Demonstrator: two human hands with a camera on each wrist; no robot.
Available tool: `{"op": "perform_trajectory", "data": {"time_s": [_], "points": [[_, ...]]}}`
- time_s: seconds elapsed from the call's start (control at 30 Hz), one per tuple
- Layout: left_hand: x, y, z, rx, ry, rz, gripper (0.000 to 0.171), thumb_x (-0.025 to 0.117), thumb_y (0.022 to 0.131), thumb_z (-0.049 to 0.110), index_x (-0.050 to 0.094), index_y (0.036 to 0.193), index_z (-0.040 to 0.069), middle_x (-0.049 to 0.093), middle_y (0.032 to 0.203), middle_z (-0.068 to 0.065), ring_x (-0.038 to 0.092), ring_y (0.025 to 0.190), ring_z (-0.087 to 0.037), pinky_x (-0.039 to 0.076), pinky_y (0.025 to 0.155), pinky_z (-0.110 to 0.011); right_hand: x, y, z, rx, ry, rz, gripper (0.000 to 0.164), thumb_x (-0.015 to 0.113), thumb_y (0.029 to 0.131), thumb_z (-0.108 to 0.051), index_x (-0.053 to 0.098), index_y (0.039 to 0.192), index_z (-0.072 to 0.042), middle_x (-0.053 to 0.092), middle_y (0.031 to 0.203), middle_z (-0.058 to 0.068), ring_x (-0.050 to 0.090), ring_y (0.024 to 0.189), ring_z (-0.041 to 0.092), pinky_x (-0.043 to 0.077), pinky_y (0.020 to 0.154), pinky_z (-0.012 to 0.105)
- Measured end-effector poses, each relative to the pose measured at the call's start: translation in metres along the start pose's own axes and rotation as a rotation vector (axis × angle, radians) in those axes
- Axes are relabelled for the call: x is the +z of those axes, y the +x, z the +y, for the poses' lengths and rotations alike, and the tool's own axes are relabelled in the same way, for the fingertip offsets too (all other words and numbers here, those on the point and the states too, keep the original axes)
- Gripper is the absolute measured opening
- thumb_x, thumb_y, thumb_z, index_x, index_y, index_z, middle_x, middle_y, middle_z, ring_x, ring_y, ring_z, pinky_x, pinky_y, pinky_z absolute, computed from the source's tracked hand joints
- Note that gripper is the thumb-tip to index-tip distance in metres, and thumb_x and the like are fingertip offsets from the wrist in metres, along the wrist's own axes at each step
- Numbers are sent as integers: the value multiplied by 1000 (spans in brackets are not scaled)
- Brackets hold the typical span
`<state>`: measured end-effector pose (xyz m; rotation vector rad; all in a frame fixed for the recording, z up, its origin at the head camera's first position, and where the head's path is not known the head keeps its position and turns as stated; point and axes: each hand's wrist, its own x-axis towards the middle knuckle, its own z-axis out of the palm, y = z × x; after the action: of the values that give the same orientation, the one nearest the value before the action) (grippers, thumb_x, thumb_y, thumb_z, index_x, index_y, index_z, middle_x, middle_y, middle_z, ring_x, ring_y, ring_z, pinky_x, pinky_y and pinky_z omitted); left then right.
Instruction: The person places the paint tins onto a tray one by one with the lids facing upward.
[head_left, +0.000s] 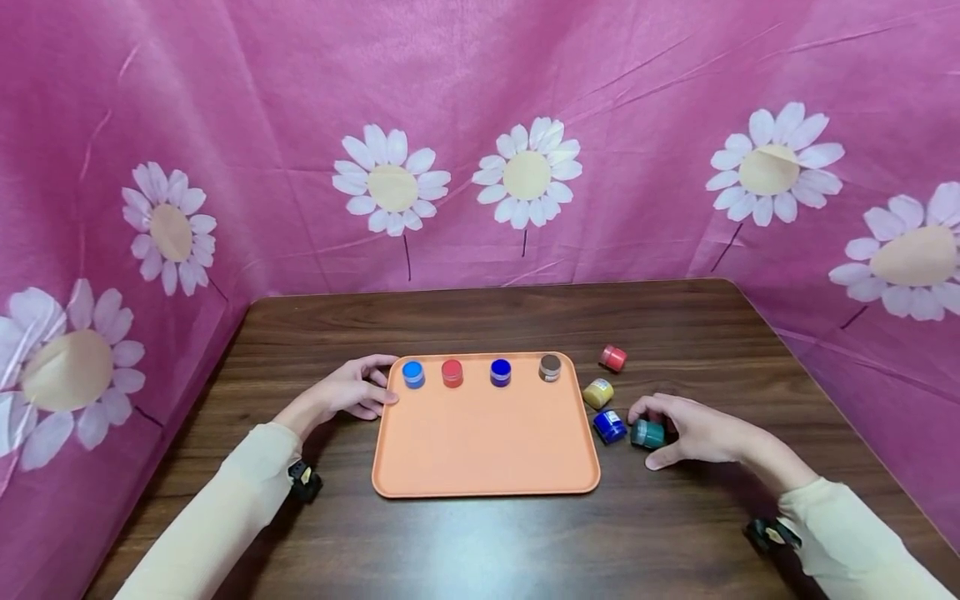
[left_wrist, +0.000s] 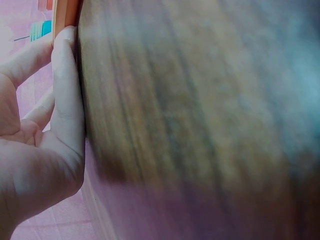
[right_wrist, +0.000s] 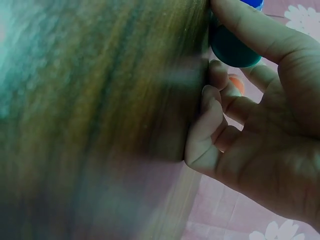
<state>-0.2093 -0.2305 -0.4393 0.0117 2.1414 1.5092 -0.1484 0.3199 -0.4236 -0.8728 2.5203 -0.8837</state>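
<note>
An orange tray (head_left: 483,450) lies on the table. Along its far side stand a light blue paint jar (head_left: 413,375), a red jar (head_left: 452,373), a dark blue jar (head_left: 500,372) and a brown jar (head_left: 550,367). My left hand (head_left: 352,388) touches the tray's left edge near the far corner, thumb and forefinger extended against it. Right of the tray, my right hand (head_left: 701,429) has thumb and fingers curved round a green paint jar (head_left: 647,434), which lies tipped over on the table. In the right wrist view the thumb partly covers that green jar (right_wrist: 232,47).
Beside the tray's right edge lie a dark blue jar (head_left: 610,426), a yellow jar (head_left: 598,393) and a red jar (head_left: 613,358), all tipped. Pink cloth (head_left: 465,67) printed with white flowers hangs around the wooden table (head_left: 480,542).
</note>
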Motion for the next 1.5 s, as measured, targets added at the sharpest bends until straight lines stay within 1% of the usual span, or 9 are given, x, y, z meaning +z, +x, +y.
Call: {"op": "perform_trajectory", "data": {"time_s": [0.37, 0.57, 0.8, 1.0, 1.17, 1.37, 1.5], "points": [[2, 1, 3, -4, -3, -10, 81, 83, 83, 8, 42, 152, 13, 53, 112, -14, 68, 68, -17, 59, 58, -30, -1, -4, -1, 0, -3, 22, 55, 91, 76, -34, 61, 117, -14, 55, 93, -2, 51, 85, 10, 44, 69, 28], [3, 2, 3, -8, -7, -16, 81, 83, 83, 8, 41, 152, 13, 53, 112, -14, 68, 68, -16, 59, 59, -29, 0, -5, 3, -31, -11, 34, 54, 91, 75, -33, 61, 115, -13, 56, 90, -4, 51, 82, 8, 45, 68, 28], [4, 1, 6, -8, -2, -14, 81, 84, 82, 8, 42, 152, 13, 54, 112, -14, 68, 67, -17, 59, 59, -31, 1, -8, 3, -64, -10, 43, 52, 91, 77, -31, 61, 115, -11, 56, 90, -3, 51, 81, 8, 45, 65, 28], [5, -2, 6, -9, -1, -27, 81, 83, 84, 9, 40, 153, 12, 52, 113, -14, 68, 68, -16, 59, 59, -29, 2, -7, 0, -39, -60, 81, 49, 89, 80, -33, 61, 115, -13, 55, 90, -5, 50, 78, 8, 43, 62, 25], [5, -4, 4, -21, -1, -18, 82, 83, 83, 9, 39, 153, 12, 51, 114, -14, 68, 68, -16, 59, 60, -29, 4, -6, -1, -10, -76, 84, 49, 87, 81, -35, 62, 116, -13, 55, 91, -5, 50, 79, 7, 43, 63, 25], [3, -5, 5, -19, 7, 2, 81, 83, 83, 10, 41, 153, 13, 51, 112, -14, 68, 68, -17, 60, 60, -31, 2, -4, 1, 8, -36, 59, 41, 83, 87, -32, 62, 118, -14, 58, 97, -3, 52, 83, 9, 45, 67, 26], [3, -4, 5, -20, 9, -2, 80, 83, 84, 11, 41, 152, 13, 51, 112, -14, 69, 68, -17, 60, 60, -32, -4, -4, 2, 28, 15, 11, 38, 79, 91, -31, 63, 121, -12, 59, 102, -2, 54, 86, 9, 47, 70, 26]]}}
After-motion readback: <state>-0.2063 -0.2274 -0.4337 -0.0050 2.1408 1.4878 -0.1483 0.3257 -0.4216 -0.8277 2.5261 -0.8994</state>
